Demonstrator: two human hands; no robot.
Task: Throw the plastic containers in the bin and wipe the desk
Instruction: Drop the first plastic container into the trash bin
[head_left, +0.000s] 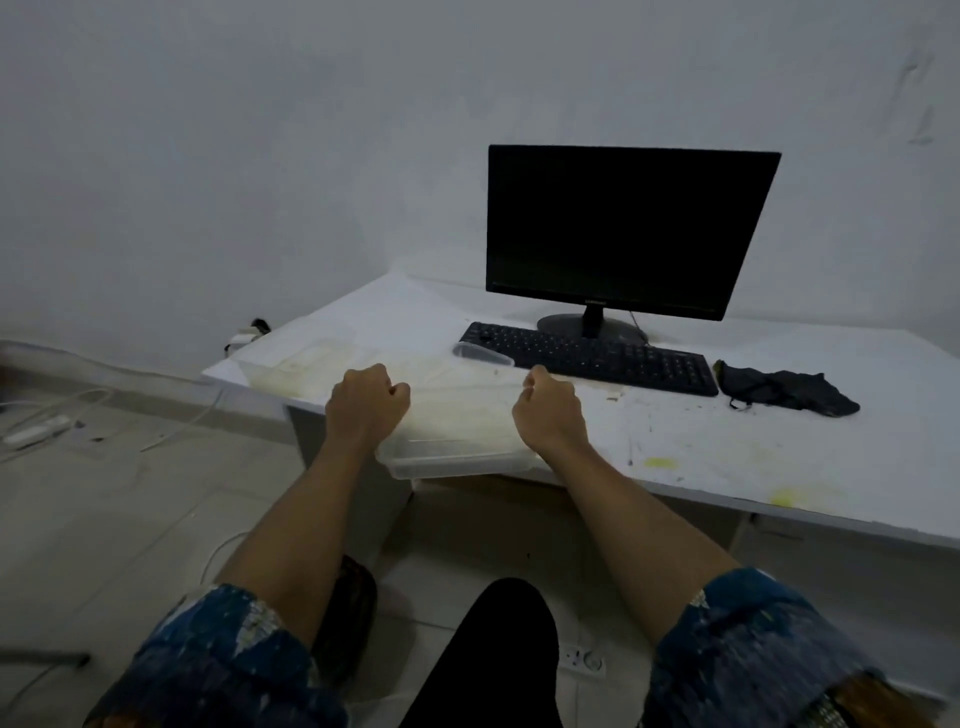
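Note:
A clear plastic container (457, 436) sits at the white desk's (753, 415) front left edge and juts out over it. My left hand (366, 402) grips its left side and my right hand (548, 410) grips its right side, both with fingers curled. A second clear container (306, 371) lies further left on the desk corner. A small clear plastic piece (480, 353) rests against the keyboard's left end. A dark crumpled cloth (784, 389) lies right of the keyboard. Yellow stains (660, 462) mark the desk front.
A black monitor (623, 228) and black keyboard (592, 356) stand at the desk's back. White cables and a power strip (36, 431) lie on the tiled floor at left. A wall socket (249, 332) sits behind the desk corner. My knee (493, 649) is below.

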